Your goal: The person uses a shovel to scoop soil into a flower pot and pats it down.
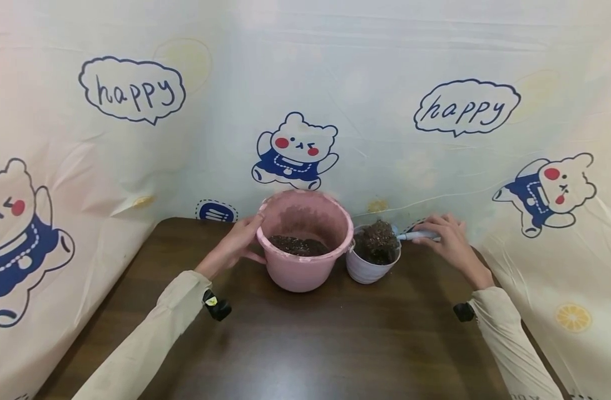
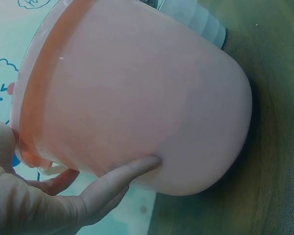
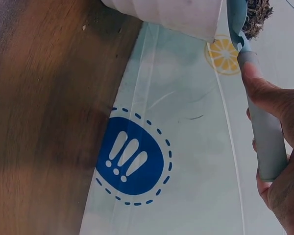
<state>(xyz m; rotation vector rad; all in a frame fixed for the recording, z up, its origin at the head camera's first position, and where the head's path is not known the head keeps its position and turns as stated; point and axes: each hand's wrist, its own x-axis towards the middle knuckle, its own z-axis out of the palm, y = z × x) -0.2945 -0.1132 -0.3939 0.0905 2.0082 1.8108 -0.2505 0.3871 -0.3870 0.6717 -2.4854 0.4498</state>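
A pink bucket (image 1: 302, 275) stands upright on the table with dark soil (image 1: 300, 246) in its bottom. My left hand (image 1: 237, 241) holds its left side; the left wrist view shows fingers at the rim and one digit laid along the outer wall. To the bucket's right, a small white ribbed pot (image 1: 370, 272) has dark soil inside. Above that pot is the blade of a small blue-grey trowel (image 3: 264, 127), heaped with a clump of soil (image 1: 380, 236). My right hand (image 1: 450, 244) grips the trowel's handle from the right.
The brown wooden table (image 1: 285, 344) carries both containers near its far edge. A printed cloth (image 1: 375, 66) with bears and lettering hangs behind it and along both sides. A few soil crumbs lie on the tabletop.
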